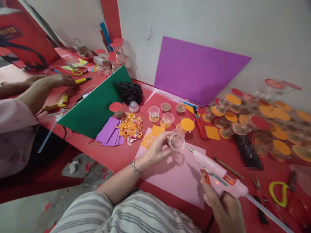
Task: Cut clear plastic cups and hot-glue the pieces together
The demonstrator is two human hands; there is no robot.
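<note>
My left hand (pixel 159 149) holds a small clear plastic cup (pixel 176 141) by its side, with the round opening facing up toward the camera. My right hand (pixel 224 205) is wrapped round the handle of a pink glue gun (pixel 213 168), a finger at its orange trigger. The gun's metal nozzle points left, close to the cup's rim. A small light glows on its body, and a white glue stick (pixel 266 212) runs out of its back. Beneath both hands lies a pink sheet (pixel 167 174). Clear cups (pixel 154 112) and an orange disc (pixel 187 124) are just behind.
At the left another person's hand (pixel 59 81) is beside a yellow tool (pixel 82 81), behind a green board (pixel 94 106). Orange scraps (pixel 131 126) and purple cards (pixel 109 131) lie left of the cups. Many cups with orange and red discs (pixel 267 111), plus scissors (pixel 279 194), occupy the right.
</note>
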